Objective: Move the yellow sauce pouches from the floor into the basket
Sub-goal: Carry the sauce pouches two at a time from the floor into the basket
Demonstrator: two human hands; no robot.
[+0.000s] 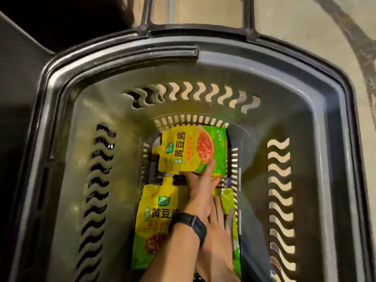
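I look straight down into a dark grey plastic basket [333, 110]. Three yellow-green sauce pouches lie on its bottom. The far pouch [189, 151] lies sideways with its spout to the left. My left hand [200, 188], with a black watch on the wrist, pinches this pouch's near edge, one digit on top of it. A second pouch [154, 220] lies near left, partly under my left forearm. The third pouch [230, 202] lies near right, mostly hidden under my right hand [218, 226], which rests flat on it with straight fingers.
The basket's walls have wavy slots and rise steeply all round. Its dark handle frame [195, 27] stands at the far end. Beige floor [295, 17] shows beyond the rim at top right. A dark grey surface [20, 58] lies to the left.
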